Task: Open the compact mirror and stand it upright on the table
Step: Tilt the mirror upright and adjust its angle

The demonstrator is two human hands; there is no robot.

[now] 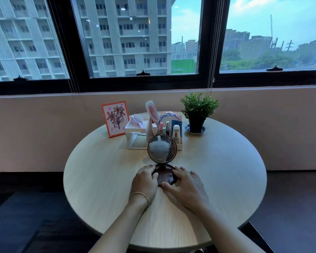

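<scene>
The round dark compact mirror (162, 149) stands open on the light wooden round table (217, 179). Its upper half is upright and faces me, and its lower half lies flat on the tabletop as a base. My left hand (144, 181) rests against the left side of that base, fingers curled around its edge. On the base's right side lies my right hand (185, 188), thumb touching the front rim. Both hands hold the base between them.
Right behind the mirror stands a white organiser (135, 133) with a comb, a brush and several cosmetics. A framed flower drawing (115, 118) stands at the back left, a potted green plant (197, 111) at the back right. A wall and windows lie beyond.
</scene>
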